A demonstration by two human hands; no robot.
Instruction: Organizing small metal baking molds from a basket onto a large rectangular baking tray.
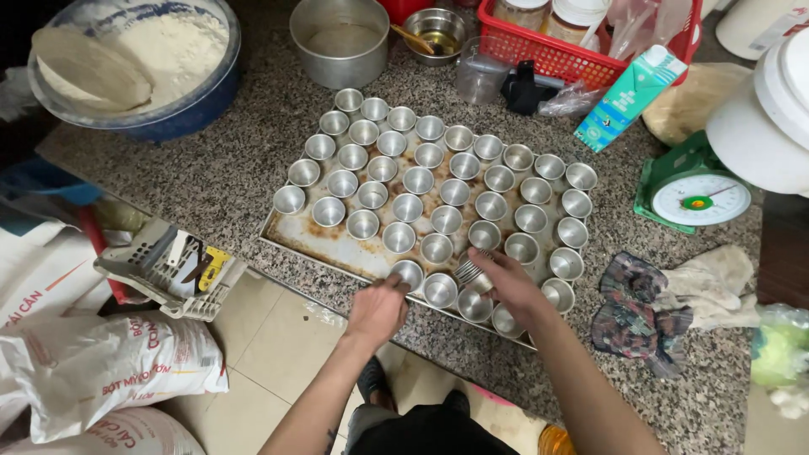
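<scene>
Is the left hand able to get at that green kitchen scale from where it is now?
Probably not easily: the left hand is at the tray's near edge, and the right hand lies between it and the scale.

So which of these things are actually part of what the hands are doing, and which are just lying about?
In use:
- baking tray
- small metal cups set in rows on it
- stack of cups held in the right hand
- cup at the left hand

Lying about:
- flour bowl
- green scale
- red basket
- carton
- rags
- flour sacks
</scene>
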